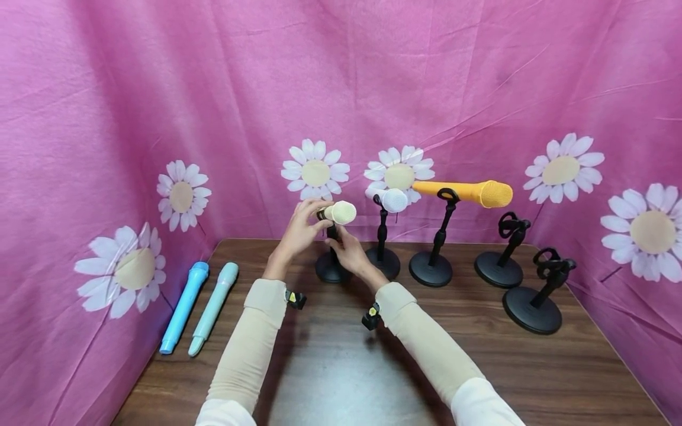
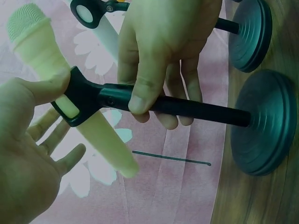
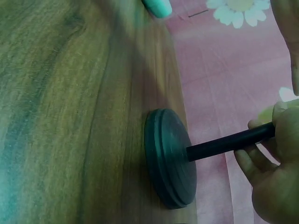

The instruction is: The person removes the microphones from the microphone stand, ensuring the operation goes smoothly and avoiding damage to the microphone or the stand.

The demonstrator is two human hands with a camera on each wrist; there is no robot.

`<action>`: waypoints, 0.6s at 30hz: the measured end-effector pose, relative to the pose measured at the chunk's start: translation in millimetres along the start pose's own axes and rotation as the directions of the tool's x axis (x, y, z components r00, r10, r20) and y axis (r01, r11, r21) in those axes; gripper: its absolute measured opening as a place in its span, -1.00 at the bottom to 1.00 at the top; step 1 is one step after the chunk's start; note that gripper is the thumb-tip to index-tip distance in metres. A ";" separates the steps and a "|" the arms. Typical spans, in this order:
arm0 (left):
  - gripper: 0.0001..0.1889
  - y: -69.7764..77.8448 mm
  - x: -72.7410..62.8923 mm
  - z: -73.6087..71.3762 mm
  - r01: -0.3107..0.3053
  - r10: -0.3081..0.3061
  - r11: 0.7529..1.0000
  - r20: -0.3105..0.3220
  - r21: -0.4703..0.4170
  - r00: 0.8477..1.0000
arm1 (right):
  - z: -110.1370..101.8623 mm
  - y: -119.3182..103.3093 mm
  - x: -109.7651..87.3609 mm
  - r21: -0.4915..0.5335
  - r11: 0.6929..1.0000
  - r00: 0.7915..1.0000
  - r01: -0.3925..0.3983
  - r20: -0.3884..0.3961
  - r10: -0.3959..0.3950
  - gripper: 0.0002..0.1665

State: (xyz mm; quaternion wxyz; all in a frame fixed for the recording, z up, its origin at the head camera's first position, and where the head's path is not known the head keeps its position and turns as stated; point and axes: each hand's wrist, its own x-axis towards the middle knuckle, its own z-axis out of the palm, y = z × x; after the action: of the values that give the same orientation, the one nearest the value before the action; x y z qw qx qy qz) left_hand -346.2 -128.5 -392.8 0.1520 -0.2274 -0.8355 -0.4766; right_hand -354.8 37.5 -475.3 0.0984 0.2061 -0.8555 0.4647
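Pale yellow microphone (image 1: pixel 343 213), tilted, in black stand (image 2: pixel 205 111)

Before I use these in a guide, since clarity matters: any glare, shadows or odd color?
Head: pale glare on the table, shadows beside both sleeves; left wrist: greenish cast over the mic and left hand; right wrist: dim, greenish, a shadow band crossing the table, the stand readable, the right hand cut by the edge.

Both arms (image 1: pixel 247 343) stretched forward, converging. Left hand (image 1: pixel 298 232): thumb extended, visible fingers loosely spread. Right hand (image 1: pixel 351 254) just beside, lower, thumb opposing fingers in a grip.
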 end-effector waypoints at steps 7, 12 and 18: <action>-0.58 3.0 -4.0 0.6 0.015 -0.015 1.000 0.031 -0.027 0.999 | -6.8 0.1 -7.7 0.029 1.000 0.999 -0.009 0.053 0.007 -0.65; -0.56 6.7 -9.5 2.6 -0.008 0.011 0.999 0.084 -0.038 0.996 | -13.5 0.4 -17.5 0.039 0.999 0.995 0.031 0.098 -0.035 -0.48; -0.58 11.4 -17.3 5.1 -0.048 0.052 0.998 0.096 -0.047 0.994 | -22.7 -3.0 -31.8 0.050 0.998 0.989 0.049 0.134 -0.055 -0.54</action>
State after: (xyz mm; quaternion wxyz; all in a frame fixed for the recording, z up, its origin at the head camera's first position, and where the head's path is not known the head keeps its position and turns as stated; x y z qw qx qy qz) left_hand -325.7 -123.1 -395.2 0.1178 -0.2744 -0.8251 -0.4796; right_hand -325.5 63.3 -472.1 0.0473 0.2617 -0.8435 0.4667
